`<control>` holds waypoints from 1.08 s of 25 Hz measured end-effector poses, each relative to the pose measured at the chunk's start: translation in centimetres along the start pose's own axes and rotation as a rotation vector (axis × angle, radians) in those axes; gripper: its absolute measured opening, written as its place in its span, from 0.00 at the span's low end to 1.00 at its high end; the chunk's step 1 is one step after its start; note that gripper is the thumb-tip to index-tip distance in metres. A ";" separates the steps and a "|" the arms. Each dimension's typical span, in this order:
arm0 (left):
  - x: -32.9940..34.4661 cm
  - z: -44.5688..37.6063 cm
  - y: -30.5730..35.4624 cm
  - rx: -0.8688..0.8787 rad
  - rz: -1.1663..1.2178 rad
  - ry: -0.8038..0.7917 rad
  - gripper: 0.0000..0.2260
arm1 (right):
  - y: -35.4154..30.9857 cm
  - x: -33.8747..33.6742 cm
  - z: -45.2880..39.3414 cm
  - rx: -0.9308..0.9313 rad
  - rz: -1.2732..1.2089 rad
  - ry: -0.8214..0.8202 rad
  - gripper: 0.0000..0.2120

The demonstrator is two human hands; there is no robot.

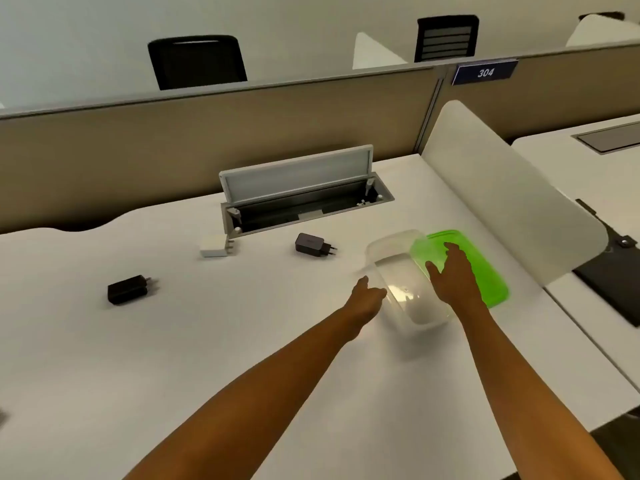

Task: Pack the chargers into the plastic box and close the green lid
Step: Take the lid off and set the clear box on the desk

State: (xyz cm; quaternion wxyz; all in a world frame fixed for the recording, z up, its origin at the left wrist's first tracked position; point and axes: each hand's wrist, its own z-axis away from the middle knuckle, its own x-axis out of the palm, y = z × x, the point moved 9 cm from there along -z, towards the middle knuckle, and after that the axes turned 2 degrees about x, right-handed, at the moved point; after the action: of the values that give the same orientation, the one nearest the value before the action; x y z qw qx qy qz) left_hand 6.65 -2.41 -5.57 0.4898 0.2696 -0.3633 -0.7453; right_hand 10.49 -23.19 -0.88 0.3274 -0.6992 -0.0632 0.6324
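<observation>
Green lid [485,268] under right hand [450,275] fingers — plastic box [391,247] at left hand [369,294].

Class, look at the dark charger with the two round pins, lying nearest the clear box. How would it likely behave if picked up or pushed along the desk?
The dark charger looks like a small rigid block, so probably stiff and light. It lies on a flat side, so a push would likely slide it over the smooth white desk rather than roll it. Its pins jut out, giving fingers a possible snag.
</observation>
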 end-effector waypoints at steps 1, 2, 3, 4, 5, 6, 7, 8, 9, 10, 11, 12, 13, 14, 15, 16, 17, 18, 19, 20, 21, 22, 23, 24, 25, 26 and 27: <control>0.7 -0.3 0.0 -0.016 0.003 -0.019 0.29 | 0.7 0.2 -0.2 0.041 -0.042 -0.018 0.27; 1.2 -0.4 0.1 -0.031 0.005 -0.025 0.28 | 0.9 0.2 0.0 0.074 -0.043 -0.051 0.25; 1.7 -0.5 0.1 -0.048 0.017 -0.035 0.27 | 1.3 0.4 -0.1 0.080 -0.034 -0.051 0.23; 2.0 -0.3 0.2 -0.051 0.052 -0.035 0.27 | 1.4 0.3 0.1 0.082 0.001 -0.052 0.20; 2.2 -0.1 0.2 -0.067 0.087 -0.038 0.26 | 1.5 0.3 0.1 0.069 0.018 -0.034 0.18; 2.3 0.3 0.0 -0.086 0.121 -0.036 0.25 | 1.5 0.0 0.3 0.075 0.023 -0.006 0.16; 2.2 0.6 -0.3 -0.103 0.152 -0.034 0.25 | 1.5 -0.2 0.4 0.083 0.004 0.021 0.14; 2.0 1.1 -0.5 -0.112 0.167 -0.031 0.25 | 1.6 -0.3 0.6 0.105 -0.027 0.039 0.14; 1.6 1.5 -0.9 -0.124 0.185 -0.023 0.26 | 1.6 -0.1 0.9 0.124 -0.058 0.048 0.14; 1.1 1.8 -1.2 -0.126 0.201 -0.010 0.25 | 1.4 0.0 1.3 0.137 -0.079 0.056 0.13; 0.5 2.1 -1.5 -0.120 0.226 0.004 0.24 | 0.8 0.3 1.8 0.133 -0.097 0.065 0.13; -0.2 2.5 -1.6 -0.102 0.253 0.023 0.23 | 0.0 0.5 2.4 0.120 -0.116 0.074 0.13; -1.2 2.9 -1.9 -0.083 0.281 0.050 0.22 | -0.9 0.8 3.0 0.100 -0.136 0.079 0.12; -2.2 3.3 -2.3 -0.064 0.300 0.082 0.22 | -1.8 1.2 3.7 0.081 -0.156 0.081 0.12; -3.5 3.7 -2.7 -0.041 0.314 0.118 0.22 | -2.8 1.7 4.3 0.064 -0.178 0.078 0.12; -5.1 4.4 -3.2 -0.016 0.320 0.164 0.22 | -4.1 2.5 5.0 0.047 -0.198 0.062 0.12; -6.8 5.0 -3.8 0.012 0.326 0.209 0.23 | -5.3 3.4 5.8 0.032 -0.212 0.041 0.11; -8.5 5.8 -4.3 0.042 0.325 0.249 0.24 | -6.7 4.4 6.7 0.016 -0.216 0.019 0.11; -10.2 6.7 -4.8 0.072 0.325 0.285 0.25 | -8.2 5.3 7.6 -0.005 -0.220 -0.005 0.11; -12.0 7.8 -5.1 0.097 0.315 0.321 0.25 | -9.7 6.2 8.4 -0.026 -0.229 -0.026 0.11; -13.9 8.9 -5.6 0.116 0.301 0.357 0.25 | -11.1 7.3 9.3 -0.048 -0.237 -0.052 0.11; -15.7 9.9 -6.1 0.132 0.294 0.389 0.25 | -12.6 8.4 10.1 -0.071 -0.244 -0.080 0.12; -17.3 10.8 -6.6 0.149 0.301 0.413 0.25 | -13.9 9.4 10.9 -0.086 -0.250 -0.104 0.12; -18.9 11.7 -7.2 0.163 0.326 0.432 0.25 | -15.0 10.2 11.6 -0.095 -0.255 -0.126 0.12; -20.4 12.7 -8.2 0.170 0.366 0.450 0.25 | -16.2 11.1 12.4 -0.107 -0.260 -0.147 0.12; -21.8 13.8 -9.1 0.174 0.398 0.469 0.25 | -17.4 12.0 13.2 -0.120 -0.267 -0.169 0.13; -23.0 14.9 -10.2 0.179 0.419 0.488 0.24 | -18.5 12.8 14.0 -0.137 -0.276 -0.193 0.13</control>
State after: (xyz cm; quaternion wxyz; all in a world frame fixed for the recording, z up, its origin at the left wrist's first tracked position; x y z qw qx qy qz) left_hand -1.42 25.65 -3.91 0.6793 0.4017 -0.3465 -0.5071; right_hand 6.01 2.91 -1.55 0.3549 -0.6408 -0.2325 0.6398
